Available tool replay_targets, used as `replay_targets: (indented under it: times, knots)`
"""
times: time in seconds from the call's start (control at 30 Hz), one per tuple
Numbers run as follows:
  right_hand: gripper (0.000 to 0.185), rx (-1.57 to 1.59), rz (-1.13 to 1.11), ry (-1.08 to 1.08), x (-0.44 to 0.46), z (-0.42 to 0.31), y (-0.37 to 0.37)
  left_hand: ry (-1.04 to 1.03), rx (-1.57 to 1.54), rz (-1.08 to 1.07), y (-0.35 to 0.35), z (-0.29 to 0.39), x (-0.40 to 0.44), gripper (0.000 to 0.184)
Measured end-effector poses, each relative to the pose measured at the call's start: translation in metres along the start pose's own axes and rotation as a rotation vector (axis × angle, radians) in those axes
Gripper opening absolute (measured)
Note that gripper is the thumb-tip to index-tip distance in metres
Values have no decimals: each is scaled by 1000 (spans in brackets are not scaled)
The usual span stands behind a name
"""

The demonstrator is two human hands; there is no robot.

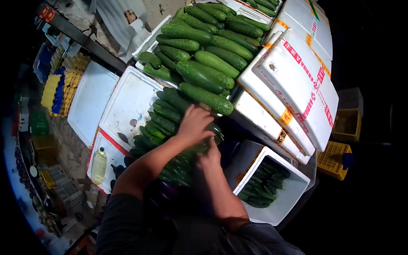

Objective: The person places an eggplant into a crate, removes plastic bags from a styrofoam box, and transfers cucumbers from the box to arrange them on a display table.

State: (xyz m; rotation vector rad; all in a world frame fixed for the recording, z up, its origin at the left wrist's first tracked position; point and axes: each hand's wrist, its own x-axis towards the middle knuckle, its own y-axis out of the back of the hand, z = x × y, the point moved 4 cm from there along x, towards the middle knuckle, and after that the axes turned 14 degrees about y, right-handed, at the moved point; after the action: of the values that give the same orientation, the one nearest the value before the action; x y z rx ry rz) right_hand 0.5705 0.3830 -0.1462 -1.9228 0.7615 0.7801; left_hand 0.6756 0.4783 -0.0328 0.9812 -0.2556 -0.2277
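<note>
Apparently mid-handling dark cucumbers (160, 122), heaped at right edge of white foam tray (135, 95) | with left hand (196, 125) curled over heap, right hand (210, 155) blurred beside; cannot tell whether gripping | seems to call for gentle, firm hold

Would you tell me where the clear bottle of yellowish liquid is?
In the head view, the bottle is at lower left, on a red-edged white tray, left of the left forearm.
</note>
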Motion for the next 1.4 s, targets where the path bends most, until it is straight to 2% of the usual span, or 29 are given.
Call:
replay_targets:
  times: [0.1, 0.2, 0.23, 0.33, 0.4, 0.43, 0.53, 0.6, 0.63, 0.67, 0.73, 0.8, 0.83, 1.0, 1.03, 1.1, 1.23, 1.3, 1.4]
  knots:
    - [41, 167, 46, -63, 2, 9, -2, 60, -63, 94, 1, -17, -14, 61]
    - [33, 326, 110, -49, -7, 13, -7, 131, -97, 130, 11, -19, -24, 57]
    - [34, 395, 65, -79, -1, 19, -1, 166, -109, 142, 15, -20, -30, 56]
    - [35, 372, 46, -103, -12, 9, -12, 301, -80, 195, 24, -28, -55, 49]
    - [39, 255, -14, -87, -22, 4, -11, 466, 38, 174, 18, -31, -75, 51]
    - [41, 195, -46, -82, -27, 3, -11, 557, 63, 127, 10, -35, -83, 58]
    - [44, -89, -57, -71, -47, -9, 7, 541, 143, 129, -11, -48, -94, 63]
    - [47, -360, -132, 49, -43, -30, 30, 532, 149, 124, -14, -50, -94, 65]
    - [48, -520, 3, 254, -45, -45, 36, 522, 148, 125, -12, -51, -94, 65]
    - [50, -658, -62, 561, -64, -67, 11, 509, 149, 128, -11, -52, -94, 65]
    - [54, -1238, -296, 1099, -73, -97, -19, 504, 142, 131, -13, -59, -94, 65]
    - [60, -1565, -475, 1041, -51, -94, -40, 490, 102, 171, -14, -61, -92, 65]
    - [56, -1628, -525, 1045, -48, -97, -63, 510, 69, 184, -12, -58, -89, 64]
    - [46, -1474, -608, 865, 16, -111, -70, 543, 96, 201, -4, -47, -85, 66]
    - [47, -1528, -650, 907, 25, -110, -64, 533, 99, 220, -3, -49, -81, 67]
    - [47, -1577, -636, 781, 27, -116, -64, 522, 105, 237, -7, -57, -72, 70]
    - [41, -1533, -643, 719, 53, -111, -51, 606, 306, 74, -12, -56, -58, 74]
    - [40, -1439, -608, 571, 45, -112, -56, 625, 299, 96, -17, -61, -57, 75]
    - [42, -1458, -558, 384, 38, -116, -59, 628, 290, 100, -16, -61, -57, 75]
